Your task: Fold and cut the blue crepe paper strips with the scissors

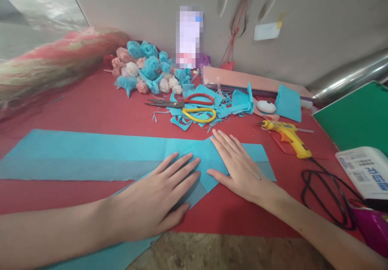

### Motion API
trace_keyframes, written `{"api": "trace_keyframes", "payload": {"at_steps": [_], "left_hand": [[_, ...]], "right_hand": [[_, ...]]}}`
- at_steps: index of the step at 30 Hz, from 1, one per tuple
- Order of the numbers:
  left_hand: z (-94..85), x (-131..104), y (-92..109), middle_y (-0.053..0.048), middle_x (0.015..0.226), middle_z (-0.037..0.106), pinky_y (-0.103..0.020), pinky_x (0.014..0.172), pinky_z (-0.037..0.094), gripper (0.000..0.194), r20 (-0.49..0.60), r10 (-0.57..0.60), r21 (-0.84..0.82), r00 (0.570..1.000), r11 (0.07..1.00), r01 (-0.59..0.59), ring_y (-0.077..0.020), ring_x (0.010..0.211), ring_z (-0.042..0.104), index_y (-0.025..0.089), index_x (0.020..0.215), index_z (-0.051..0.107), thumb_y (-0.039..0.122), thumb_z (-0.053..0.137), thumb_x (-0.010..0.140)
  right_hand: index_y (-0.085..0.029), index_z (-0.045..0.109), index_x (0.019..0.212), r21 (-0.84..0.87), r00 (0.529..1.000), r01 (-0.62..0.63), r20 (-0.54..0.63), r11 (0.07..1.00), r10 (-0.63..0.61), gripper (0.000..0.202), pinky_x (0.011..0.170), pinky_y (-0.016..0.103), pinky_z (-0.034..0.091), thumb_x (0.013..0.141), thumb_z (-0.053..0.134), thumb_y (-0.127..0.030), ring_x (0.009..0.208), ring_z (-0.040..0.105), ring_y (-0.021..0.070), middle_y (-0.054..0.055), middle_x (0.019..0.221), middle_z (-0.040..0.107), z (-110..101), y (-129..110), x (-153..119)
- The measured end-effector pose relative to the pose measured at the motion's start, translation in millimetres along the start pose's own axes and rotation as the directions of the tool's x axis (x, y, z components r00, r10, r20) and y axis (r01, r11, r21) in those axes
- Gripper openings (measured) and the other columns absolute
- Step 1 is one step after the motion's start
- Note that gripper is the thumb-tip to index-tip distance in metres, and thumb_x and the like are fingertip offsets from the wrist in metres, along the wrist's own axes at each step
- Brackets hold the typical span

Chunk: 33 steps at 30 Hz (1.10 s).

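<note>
A long blue crepe paper strip (79, 152) lies across the red table. Over it, at a slant, runs a second blue paper strip (209, 157), whose near end hangs past the table's front edge under my left forearm. My left hand (163, 185) rests flat on the slanted strip, fingers apart. Flat on the same paper, my right hand (235, 163) lies just to the right, its thumb spread from the fingers. Beyond both hands are scissors (184, 105) with one red and one yellow handle, their blades pointing left on blue paper scraps (235, 108).
Paper roses (151, 66) in blue, pink and white are heaped at the back. A yellow glue gun (286, 136) with a black cord (321, 197) lies to the right, near a green board (354, 116) and a white box (363, 173). A blurred screen (189, 35) stands behind.
</note>
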<state>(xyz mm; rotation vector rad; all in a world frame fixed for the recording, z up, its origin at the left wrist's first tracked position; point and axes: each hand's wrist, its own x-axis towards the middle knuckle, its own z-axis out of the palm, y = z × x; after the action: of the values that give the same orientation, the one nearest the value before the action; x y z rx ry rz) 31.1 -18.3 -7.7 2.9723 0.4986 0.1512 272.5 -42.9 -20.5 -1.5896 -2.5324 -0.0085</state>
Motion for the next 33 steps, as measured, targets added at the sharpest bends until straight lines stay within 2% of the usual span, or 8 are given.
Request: {"api": "trace_keyframes", "payload": {"at_steps": [5, 12, 16, 20, 24, 28, 33], "left_hand": [[0.4, -1.6, 0.8, -0.012, 0.147, 0.036, -0.05, 0.112, 0.028, 0.049, 0.002, -0.009, -0.01, 1.0, 1.0, 0.009, -0.0296, 0.137, 0.031, 0.014, 0.138, 0.039, 0.035, 0.035, 0.094], [2.0, -2.2, 0.7, -0.012, 0.147, 0.036, -0.05, 0.111, 0.03, 0.049, -0.01, -0.003, -0.001, 1.0, 1.0, 0.003, -0.0304, 0.137, 0.032, 0.013, 0.137, 0.041, 0.036, 0.035, 0.094], [2.3, -2.0, 0.4, -0.011, 0.147, 0.035, -0.05, 0.11, 0.031, 0.048, -0.013, -0.001, 0.008, 1.0, 1.0, 0.001, -0.03, 0.137, 0.032, 0.014, 0.137, 0.041, 0.035, 0.034, 0.094], [1.5, -1.8, 0.7, -0.011, 0.147, 0.036, -0.05, 0.111, 0.029, 0.047, -0.01, -0.003, 0.004, 1.0, 1.0, 0.004, -0.0298, 0.137, 0.031, 0.015, 0.136, 0.042, 0.036, 0.033, 0.095], [1.8, -1.3, 0.6, -0.011, 0.147, 0.036, -0.049, 0.111, 0.029, 0.046, -0.026, -0.006, -0.004, 1.0, 1.0, 0.006, -0.0298, 0.137, 0.031, 0.015, 0.135, 0.043, 0.036, 0.035, 0.094], [3.0, -0.5, 0.3, -0.012, 0.146, 0.038, -0.049, 0.111, 0.03, 0.045, -0.043, 0.002, 0.006, 0.999, 1.0, -0.001, -0.03, 0.136, 0.033, 0.015, 0.133, 0.046, 0.035, 0.036, 0.094], [4.7, -0.4, 0.1, -0.011, 0.146, 0.038, -0.049, 0.109, 0.032, 0.045, -0.059, 0.003, 0.04, 0.998, 0.999, 0.0, -0.0296, 0.135, 0.035, 0.016, 0.133, 0.046, 0.035, 0.034, 0.095]], "right_hand": [[-0.003, 0.024, 0.144, 0.011, 0.995, -0.007, 0.104, 1.0, 0.006, 0.078, 0.114, 0.044, 0.022, 0.09, 0.029, -0.06, 0.141, 0.016, 0.0227, 0.015, 0.152, 0.021, -0.9, -0.8, 3.2], [-0.006, 0.029, 0.143, 0.034, 0.998, -0.029, 0.056, 0.999, 0.027, 0.073, 0.114, 0.044, 0.024, 0.09, 0.033, -0.057, 0.141, 0.018, 0.0222, 0.013, 0.152, 0.023, 2.0, -0.5, 2.6], [-0.005, 0.031, 0.142, 0.031, 0.997, -0.062, 0.042, 0.998, 0.06, 0.067, 0.114, 0.043, 0.023, 0.093, 0.027, -0.051, 0.14, 0.021, 0.0202, 0.013, 0.15, 0.027, 1.0, -1.4, 0.9], [-0.004, 0.023, 0.144, -0.009, 0.994, -0.044, 0.102, 0.999, 0.045, 0.074, 0.114, 0.048, 0.019, 0.092, 0.025, -0.056, 0.142, 0.015, 0.0215, 0.014, 0.152, 0.021, -2.0, -1.5, -1.3], [-0.005, 0.013, 0.147, 0.001, 0.99, -0.016, 0.141, 1.0, 0.016, 0.074, 0.115, 0.047, 0.018, 0.093, 0.025, -0.055, 0.142, 0.007, 0.0188, 0.014, 0.153, 0.017, -5.2, 0.7, -6.6], [-0.009, 0.009, 0.148, -0.012, 0.986, -0.003, 0.169, 1.0, 0.005, 0.074, 0.115, 0.046, 0.02, 0.093, 0.026, -0.056, 0.142, 0.007, 0.0187, 0.013, 0.154, 0.014, -8.0, 0.0, -15.4], [-0.015, -0.013, 0.147, -0.002, 0.992, -0.078, 0.103, 0.997, 0.077, 0.079, 0.114, 0.05, 0.022, 0.093, 0.027, -0.056, 0.142, 0.007, 0.0206, 0.014, 0.154, 0.014, -9.9, -4.9, -32.7]]}}
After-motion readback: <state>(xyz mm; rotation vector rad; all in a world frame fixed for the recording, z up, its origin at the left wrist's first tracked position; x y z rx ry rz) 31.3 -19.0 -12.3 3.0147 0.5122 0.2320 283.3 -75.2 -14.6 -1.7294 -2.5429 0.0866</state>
